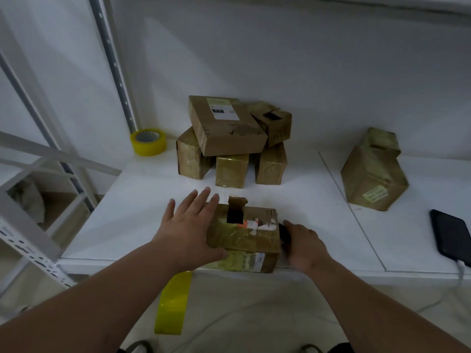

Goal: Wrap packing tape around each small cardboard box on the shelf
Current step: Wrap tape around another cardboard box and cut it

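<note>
A small cardboard box (248,242), partly covered in glossy tape, sits at the front edge of the white shelf (132,215). My left hand (187,226) lies on the box's left top with its fingers spread straight. My right hand (305,248) is against the box's right side, its fingers curled round a dark object (285,233) that I cannot make out. A strip of yellow tape (173,303) hangs down from under the box past the shelf edge. A yellow tape roll (148,141) stands at the back left.
A pile of several taped boxes (224,131) sits behind the box, and two more boxes (373,179) stand stacked at the right. A black phone (451,236) with a white cable lies at the far right. Metal shelf uprights (112,64) stand at the left.
</note>
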Action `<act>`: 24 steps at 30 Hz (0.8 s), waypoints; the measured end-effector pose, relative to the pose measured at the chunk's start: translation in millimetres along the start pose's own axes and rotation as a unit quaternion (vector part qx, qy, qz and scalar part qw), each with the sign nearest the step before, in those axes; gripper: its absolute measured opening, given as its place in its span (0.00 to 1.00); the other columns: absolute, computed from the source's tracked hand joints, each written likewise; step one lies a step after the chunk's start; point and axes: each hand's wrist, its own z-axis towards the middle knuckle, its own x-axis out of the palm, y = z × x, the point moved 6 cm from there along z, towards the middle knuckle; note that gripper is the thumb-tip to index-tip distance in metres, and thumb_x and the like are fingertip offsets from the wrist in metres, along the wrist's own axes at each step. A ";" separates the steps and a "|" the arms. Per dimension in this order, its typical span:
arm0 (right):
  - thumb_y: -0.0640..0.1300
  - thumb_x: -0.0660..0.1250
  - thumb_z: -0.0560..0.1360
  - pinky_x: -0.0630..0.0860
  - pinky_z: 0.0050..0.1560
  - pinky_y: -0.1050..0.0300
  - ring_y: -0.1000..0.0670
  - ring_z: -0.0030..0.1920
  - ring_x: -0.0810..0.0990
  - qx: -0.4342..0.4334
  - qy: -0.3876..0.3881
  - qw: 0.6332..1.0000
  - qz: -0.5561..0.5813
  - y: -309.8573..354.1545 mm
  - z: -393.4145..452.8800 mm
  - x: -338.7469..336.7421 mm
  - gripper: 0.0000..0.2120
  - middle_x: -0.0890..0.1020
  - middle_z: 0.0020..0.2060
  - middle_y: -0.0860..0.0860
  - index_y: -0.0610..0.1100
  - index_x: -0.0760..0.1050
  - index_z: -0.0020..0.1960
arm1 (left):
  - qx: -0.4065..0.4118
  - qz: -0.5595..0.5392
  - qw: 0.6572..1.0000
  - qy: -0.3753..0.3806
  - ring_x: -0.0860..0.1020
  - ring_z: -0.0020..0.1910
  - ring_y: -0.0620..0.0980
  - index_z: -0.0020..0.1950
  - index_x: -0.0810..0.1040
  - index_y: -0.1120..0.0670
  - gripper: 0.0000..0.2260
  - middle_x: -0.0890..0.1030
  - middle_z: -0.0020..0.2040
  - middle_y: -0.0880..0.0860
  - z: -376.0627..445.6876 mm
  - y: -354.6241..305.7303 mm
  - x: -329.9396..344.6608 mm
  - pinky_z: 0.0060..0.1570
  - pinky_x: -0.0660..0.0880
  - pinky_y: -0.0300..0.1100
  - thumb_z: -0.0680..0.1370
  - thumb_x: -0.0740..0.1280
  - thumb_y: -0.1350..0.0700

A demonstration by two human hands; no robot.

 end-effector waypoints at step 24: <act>0.58 0.52 0.81 0.52 0.76 0.50 0.53 0.76 0.56 -0.301 -0.051 0.952 -0.032 96.1 -25.1 -43.4 0.27 0.60 0.77 0.54 0.51 0.57 0.77 | 0.029 -0.021 0.991 0.126 0.44 0.77 0.54 0.75 0.44 0.31 0.45 0.48 0.78 0.46 20.5 -11.6 10.2 0.72 0.58 0.60 0.64 0.64 0.25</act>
